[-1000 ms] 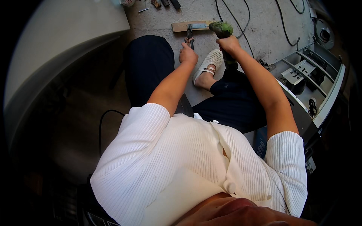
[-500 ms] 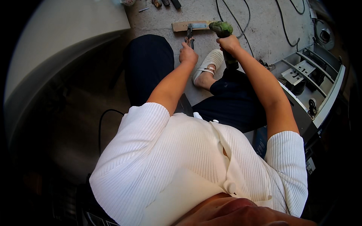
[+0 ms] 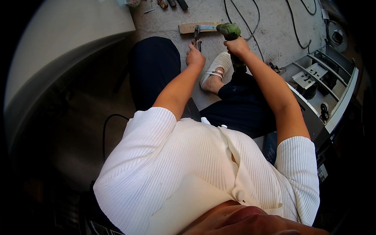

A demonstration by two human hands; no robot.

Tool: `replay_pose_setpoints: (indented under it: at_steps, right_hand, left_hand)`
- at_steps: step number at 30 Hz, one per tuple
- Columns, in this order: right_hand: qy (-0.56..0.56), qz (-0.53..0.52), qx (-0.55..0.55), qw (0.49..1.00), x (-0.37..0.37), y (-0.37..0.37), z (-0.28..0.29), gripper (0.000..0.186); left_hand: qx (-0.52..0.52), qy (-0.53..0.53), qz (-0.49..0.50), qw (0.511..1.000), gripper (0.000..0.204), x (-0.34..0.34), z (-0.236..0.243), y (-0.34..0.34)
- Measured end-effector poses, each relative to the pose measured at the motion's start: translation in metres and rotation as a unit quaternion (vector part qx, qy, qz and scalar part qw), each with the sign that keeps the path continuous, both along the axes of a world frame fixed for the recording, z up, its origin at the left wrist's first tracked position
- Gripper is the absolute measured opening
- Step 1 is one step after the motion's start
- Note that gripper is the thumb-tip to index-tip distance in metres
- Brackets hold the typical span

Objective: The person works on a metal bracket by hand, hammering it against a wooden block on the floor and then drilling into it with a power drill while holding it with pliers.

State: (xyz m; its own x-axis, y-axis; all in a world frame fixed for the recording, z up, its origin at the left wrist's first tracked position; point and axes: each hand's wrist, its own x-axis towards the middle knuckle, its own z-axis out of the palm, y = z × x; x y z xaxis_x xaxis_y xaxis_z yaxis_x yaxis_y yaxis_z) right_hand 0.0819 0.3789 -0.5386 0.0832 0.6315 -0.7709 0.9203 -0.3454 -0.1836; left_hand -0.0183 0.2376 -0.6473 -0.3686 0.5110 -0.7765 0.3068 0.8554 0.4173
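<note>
My left hand (image 3: pixel 195 57) is closed round the handles of a pair of pliers (image 3: pixel 196 37), whose jaws reach a flat bluish-grey metal strip (image 3: pixel 207 28). That strip lies along a light wooden block (image 3: pixel 188 28) on the floor. In my right hand (image 3: pixel 237 47) is a green and black cordless drill (image 3: pixel 230 30), held by its grip with fingers wrapped round it. The drill's nose points left at the right end of the strip. Whether its bit touches the metal is too small to tell.
A large pale curved panel (image 3: pixel 74 43) stands on the left. Black cables (image 3: pixel 256 25) cross the concrete floor beyond the drill. To the right sits an open metal frame (image 3: pixel 333 74) with parts inside. Several small dark pieces (image 3: pixel 181 4) and a thin metal rod (image 3: pixel 149 10) lie at the far side.
The drill and my right hand have shifted slightly left. My left hand, the pliers and the block have stayed almost still.
</note>
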Motion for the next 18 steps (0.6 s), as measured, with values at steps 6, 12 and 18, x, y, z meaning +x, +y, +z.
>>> replay_pose_setpoints:
  at_steps: [6,12,18]
  right_hand:
    - [0.017,-0.023,-0.024,0.999,-0.005,0.004,0.005,0.021]
    - [0.016,-0.013,-0.017,1.0,-0.004,0.002,0.005,0.018]
    - [0.058,-0.031,-0.021,0.998,0.0,0.0,0.007,0.021]
  left_hand:
    - [0.002,0.009,-0.008,1.0,0.058,0.003,-0.014,-0.003]
    - [0.0,0.01,-0.002,1.0,0.058,0.003,-0.004,-0.001]
    - [0.001,-0.004,0.016,1.0,0.058,0.005,-0.001,-0.001]
